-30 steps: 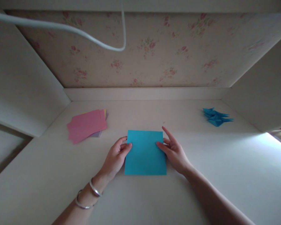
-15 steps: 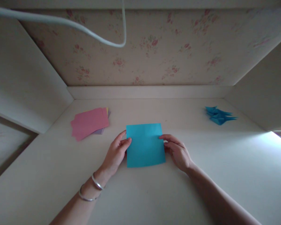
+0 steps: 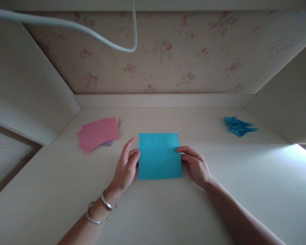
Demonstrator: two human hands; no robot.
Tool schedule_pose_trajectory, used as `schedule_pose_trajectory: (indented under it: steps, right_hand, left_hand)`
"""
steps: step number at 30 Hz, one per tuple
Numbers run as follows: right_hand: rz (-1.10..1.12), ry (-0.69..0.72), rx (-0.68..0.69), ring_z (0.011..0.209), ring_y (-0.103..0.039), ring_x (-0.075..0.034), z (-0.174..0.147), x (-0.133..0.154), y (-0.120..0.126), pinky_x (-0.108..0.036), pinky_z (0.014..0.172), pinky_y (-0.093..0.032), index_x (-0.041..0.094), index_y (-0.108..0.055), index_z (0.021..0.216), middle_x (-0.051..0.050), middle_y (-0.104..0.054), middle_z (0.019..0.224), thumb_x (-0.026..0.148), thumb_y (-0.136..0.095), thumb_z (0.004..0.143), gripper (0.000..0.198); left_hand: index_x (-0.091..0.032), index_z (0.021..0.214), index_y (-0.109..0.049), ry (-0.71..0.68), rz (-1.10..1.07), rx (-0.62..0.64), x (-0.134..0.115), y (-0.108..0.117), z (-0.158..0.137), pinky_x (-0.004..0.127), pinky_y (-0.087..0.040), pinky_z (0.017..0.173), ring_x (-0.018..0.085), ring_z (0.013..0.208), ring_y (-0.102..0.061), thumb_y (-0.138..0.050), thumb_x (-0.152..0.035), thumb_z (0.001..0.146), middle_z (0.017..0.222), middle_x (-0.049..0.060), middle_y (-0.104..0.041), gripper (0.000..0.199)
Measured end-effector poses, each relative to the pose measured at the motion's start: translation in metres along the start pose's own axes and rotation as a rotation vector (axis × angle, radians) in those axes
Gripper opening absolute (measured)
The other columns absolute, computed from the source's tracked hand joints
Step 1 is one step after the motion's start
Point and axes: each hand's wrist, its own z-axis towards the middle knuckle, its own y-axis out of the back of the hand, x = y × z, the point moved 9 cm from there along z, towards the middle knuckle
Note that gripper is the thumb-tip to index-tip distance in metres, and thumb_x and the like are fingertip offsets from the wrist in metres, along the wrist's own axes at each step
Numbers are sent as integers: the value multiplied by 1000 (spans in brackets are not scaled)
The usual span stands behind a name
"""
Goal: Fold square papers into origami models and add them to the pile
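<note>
A square blue sheet of origami paper (image 3: 159, 156) is held before me, raised slightly off the white tabletop. My left hand (image 3: 126, 166) is at its left edge, the thumb against the paper and the index finger lifted away; the other fingertips are partly hidden. On the opposite edge, my right hand (image 3: 196, 166) pinches the sheet, one finger lying over its face and others behind. Far to the right lie folded blue paper cranes (image 3: 239, 127), close together.
A fanned stack of pink paper (image 3: 98, 134), with yellow and purple sheets beneath, lies at the left on the tabletop (image 3: 153, 211). A white cable (image 3: 91, 33) hangs across the upper left. Behind are a low ledge (image 3: 163, 101) and flowered wallpaper (image 3: 153, 68).
The blue paper has shifted slightly right and sits straighter and flatter. My left index finger has lifted from the edge; my right hand has moved a little to the right.
</note>
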Motion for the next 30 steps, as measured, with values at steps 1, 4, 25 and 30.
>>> schedule_pose_trajectory:
  steps: [1,4,25,30]
  right_hand:
    - [-2,13,-9,58,-48,-13,0,2,1,-24,54,-37,21,-73,80,2,-58,65,26,-65,69,15]
    - [-7,46,-19,62,-50,-14,-2,7,4,-26,58,-40,22,-74,78,1,-61,68,27,-65,68,14]
    - [-52,66,-20,50,-48,-14,-9,20,9,-26,47,-33,24,-74,86,-2,-68,68,32,-72,63,24]
    - [-174,188,91,73,-64,-24,-15,30,3,-31,60,-47,26,-75,99,-8,-74,96,52,-80,60,47]
  left_hand:
    - [-24,141,-48,2,-41,15,0,1,0,25,-49,67,15,72,-62,-58,-35,91,91,2,-70,53]
    - [-24,127,-63,-14,-41,100,-1,-1,-1,27,-52,71,17,76,-65,-53,-29,90,98,4,-72,39]
    - [-23,102,-78,-89,17,289,-4,-14,0,28,-59,71,20,85,-71,-75,-27,77,132,11,-62,26]
    - [-26,100,-79,-65,-44,290,-4,-14,-1,30,-60,73,21,89,-71,-75,-29,77,132,9,-63,23]
